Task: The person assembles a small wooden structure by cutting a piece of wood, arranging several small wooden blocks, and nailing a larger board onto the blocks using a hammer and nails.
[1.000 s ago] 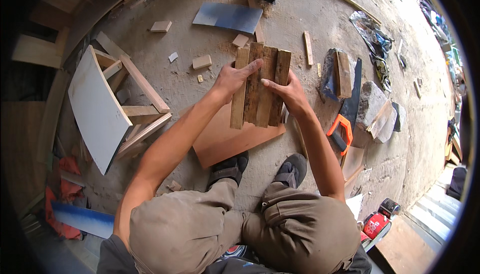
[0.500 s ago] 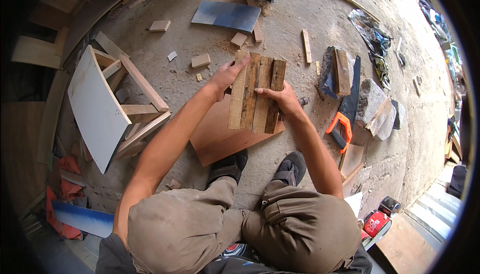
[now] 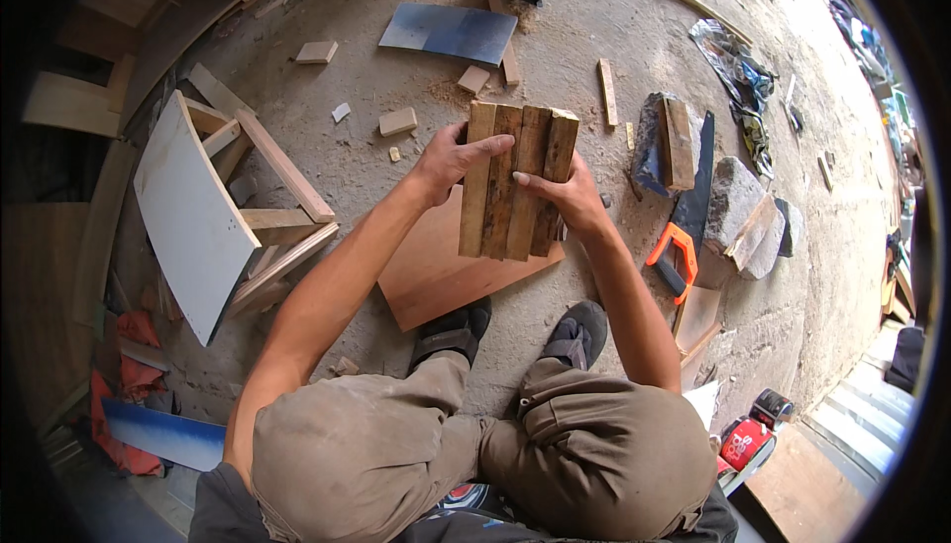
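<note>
A bundle of several short wooden slats point(image 3: 515, 196), rough and dark-stained, is held up side by side in front of my knees. My left hand point(image 3: 451, 162) grips its left edge, thumb lying across the front near the top. On the opposite edge, my right hand point(image 3: 575, 196) has its thumb pressed on the slats and its fingers behind, hidden. Below and behind the bundle, a reddish-brown board point(image 3: 426, 266) lies on the floor by my feet.
A white-topped wooden frame point(image 3: 193, 216) lies tipped at left. On the right are an orange-handled handsaw point(image 3: 684, 236), stone blocks point(image 3: 738, 206) and cans point(image 3: 743, 444). A blue-grey panel point(image 3: 448, 33) and small wood blocks point(image 3: 397, 121) lie ahead on the concrete floor.
The slat bundle has shifted slightly right and tilted, showing more of its top ends. My left thumb has moved from the top left corner farther across the front. The surroundings are unchanged.
</note>
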The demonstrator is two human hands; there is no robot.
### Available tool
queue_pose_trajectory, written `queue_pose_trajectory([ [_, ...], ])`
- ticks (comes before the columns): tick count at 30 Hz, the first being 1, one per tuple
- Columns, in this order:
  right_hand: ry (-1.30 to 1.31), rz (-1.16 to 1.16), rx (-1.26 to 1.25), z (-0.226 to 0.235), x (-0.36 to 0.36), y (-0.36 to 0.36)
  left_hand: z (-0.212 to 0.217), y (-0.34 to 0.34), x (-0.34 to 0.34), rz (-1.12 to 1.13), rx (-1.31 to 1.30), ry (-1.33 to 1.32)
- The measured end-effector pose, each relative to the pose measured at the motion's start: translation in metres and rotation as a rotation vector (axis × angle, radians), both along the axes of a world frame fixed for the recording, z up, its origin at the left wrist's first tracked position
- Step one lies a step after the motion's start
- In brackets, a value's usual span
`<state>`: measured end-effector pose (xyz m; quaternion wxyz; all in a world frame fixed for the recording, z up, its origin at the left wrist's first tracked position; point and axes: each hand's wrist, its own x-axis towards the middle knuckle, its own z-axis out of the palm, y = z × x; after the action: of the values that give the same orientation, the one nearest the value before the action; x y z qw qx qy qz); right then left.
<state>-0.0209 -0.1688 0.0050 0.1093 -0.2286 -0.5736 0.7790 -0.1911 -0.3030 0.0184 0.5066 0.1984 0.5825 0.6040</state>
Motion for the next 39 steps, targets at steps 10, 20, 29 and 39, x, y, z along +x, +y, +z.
queue_pose_trajectory([
  [10, -0.038, 0.045, 0.033, 0.001, 0.003, -0.001, -0.001, -0.001, -0.002, -0.004, -0.067, -0.046],
  [20, -0.022, 0.036, -0.017, -0.014, 0.004, -0.005, -0.004, -0.003, 0.001, -0.029, -0.115, -0.067],
  [29, 0.112, 0.022, 0.320, -0.010, 0.014, -0.008, -0.010, -0.013, -0.002, -0.134, 0.225, 0.136],
  [39, 0.124, 0.014, 0.280, 0.008, 0.014, -0.004, -0.007, -0.016, 0.005, -0.086, 0.306, 0.181],
])
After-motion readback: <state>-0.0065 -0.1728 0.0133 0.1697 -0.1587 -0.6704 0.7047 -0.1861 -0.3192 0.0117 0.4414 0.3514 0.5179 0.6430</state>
